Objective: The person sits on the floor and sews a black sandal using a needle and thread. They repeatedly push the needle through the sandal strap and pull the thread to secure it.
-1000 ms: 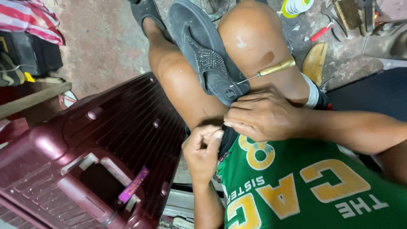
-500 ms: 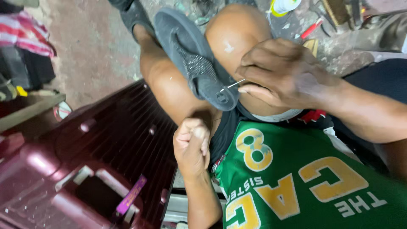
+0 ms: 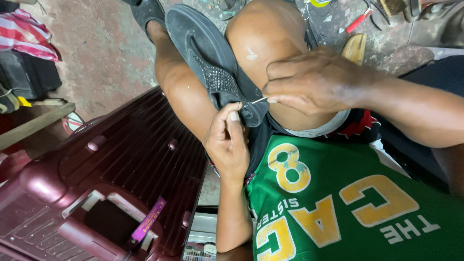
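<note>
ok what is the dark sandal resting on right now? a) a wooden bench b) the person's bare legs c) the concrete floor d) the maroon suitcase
b: the dark sandal lies across the person's bare legs, wedged between the shin and the knee, while the right hand pushes a thin needle at its strap and the left hand pinches beside it; the maroon suitcase sits apart, lower left.

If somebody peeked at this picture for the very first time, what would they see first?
Right in the middle, a dark grey flip-flop sandal with a studded strap lies across the person's bare knees. The right hand pokes a thin metal needle tool into its heel end while the left hand pinches there. Lower left sits a big ribbed maroon hard-shell suitcase.
</note>
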